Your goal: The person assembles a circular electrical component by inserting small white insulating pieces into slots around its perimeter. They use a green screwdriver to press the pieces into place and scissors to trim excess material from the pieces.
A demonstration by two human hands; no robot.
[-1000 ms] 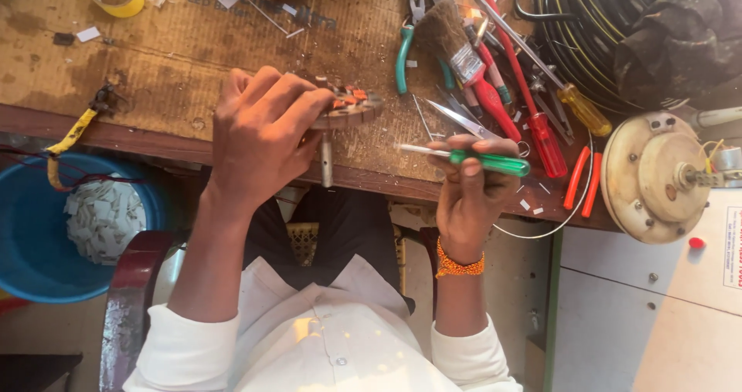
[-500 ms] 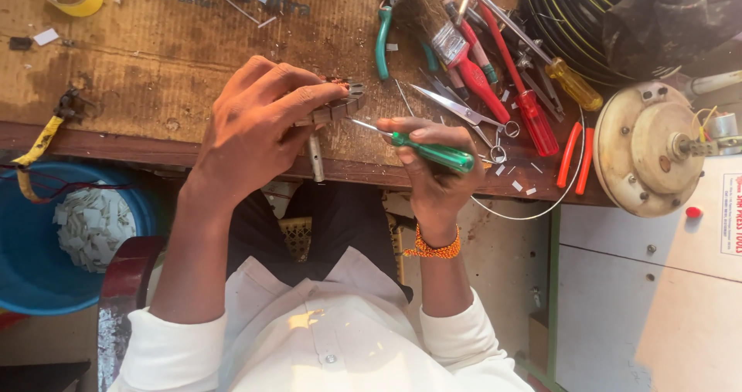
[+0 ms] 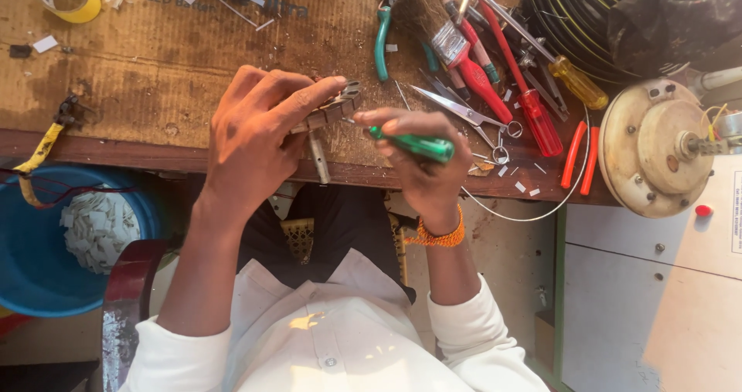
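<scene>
While hands grip metal part [image 3: 328, 114] and green screwdriver [image 3: 413, 145], a cluttered cardboard-topped bench [image 3: 154, 75]

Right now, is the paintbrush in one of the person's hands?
No, the paintbrush lies on the workbench among other tools, while the right hand grips a green-handled screwdriver.

1. The person wears a white shirt with small buttons down the front
2. The long sleeves are pushed up to the elbows, so both lower arms are bare
3. The right hand [image 3: 421, 156] has an orange bead band around its wrist
4. The left hand [image 3: 259, 133] wears no rings or bands
5. The trousers are dark
</scene>
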